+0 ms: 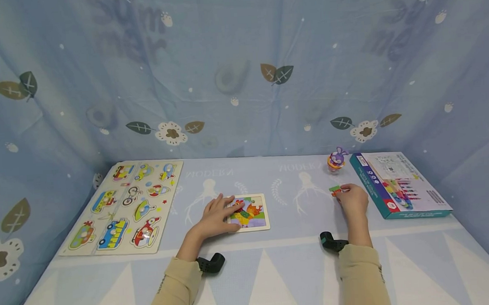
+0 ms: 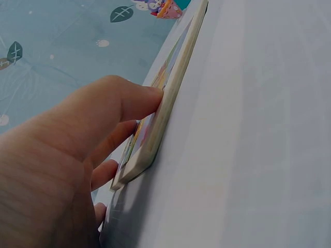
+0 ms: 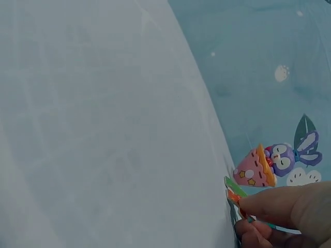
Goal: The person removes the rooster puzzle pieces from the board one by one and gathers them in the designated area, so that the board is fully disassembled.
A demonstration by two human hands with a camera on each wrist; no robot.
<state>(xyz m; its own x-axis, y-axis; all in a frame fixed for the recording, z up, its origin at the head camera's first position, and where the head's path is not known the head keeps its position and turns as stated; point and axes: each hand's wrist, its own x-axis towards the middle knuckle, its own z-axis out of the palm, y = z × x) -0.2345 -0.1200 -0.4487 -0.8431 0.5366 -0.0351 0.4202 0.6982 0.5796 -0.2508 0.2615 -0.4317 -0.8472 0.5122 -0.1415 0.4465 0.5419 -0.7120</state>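
Observation:
My left hand (image 1: 217, 217) lies with spread fingers over the left part of a small square picture puzzle (image 1: 256, 222) in a pale wooden frame. In the left wrist view the thumb touches the near edge of that puzzle (image 2: 178, 77), and the other fingers reach across its face. Off to the right, my right hand (image 1: 353, 201) pinches a small green and orange puzzle piece (image 1: 335, 190) between thumb and fingers. The right wrist view shows the puzzle piece (image 3: 235, 194) tilted at the fingertips, partly hidden by them.
A large wooden vehicle puzzle board (image 1: 120, 207) lies at the left. Behind the right hand stands a purple rabbit figurine (image 1: 336, 160) in an orange-rimmed cone. A boxed set (image 1: 412, 185) sits at the far right. A patterned blue curtain (image 1: 232, 79) hangs along the back.

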